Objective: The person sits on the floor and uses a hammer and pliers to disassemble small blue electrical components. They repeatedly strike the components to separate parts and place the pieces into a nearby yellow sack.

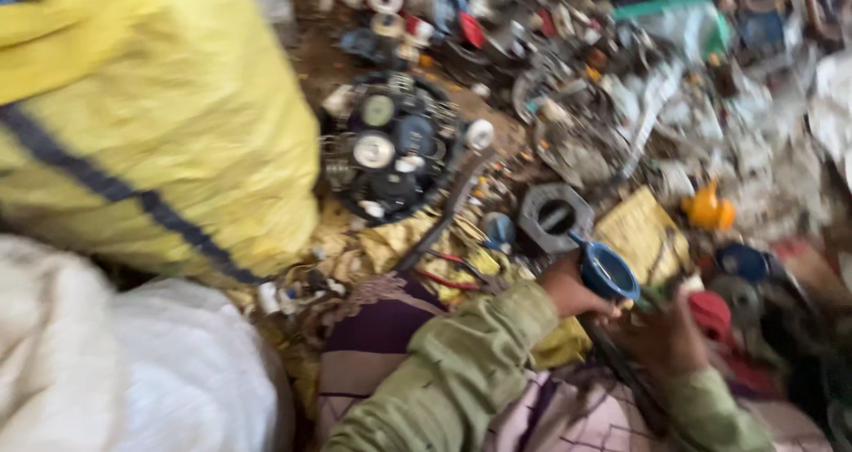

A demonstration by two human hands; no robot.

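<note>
The whole view is blurred. My left hand (568,290), in an olive green sleeve, grips a small blue funnel (609,273) by its lower side, mouth tilted up. Just right of it, my right hand (661,332) is curled around a dark, long object (621,368) that slants down toward my lap; what it is cannot be made out. A bit of green (654,297) shows between the two hands. Both hands hover over a heap of small scrap parts.
A big yellow sack (151,106) with a dark stripe fills the left, a white sack (133,372) below it. A round black tray (390,146) holds caps and dials. Nearby lie a grey square block with a round hole (555,214), a yellow mesh pad (639,232) and an orange piece (708,208).
</note>
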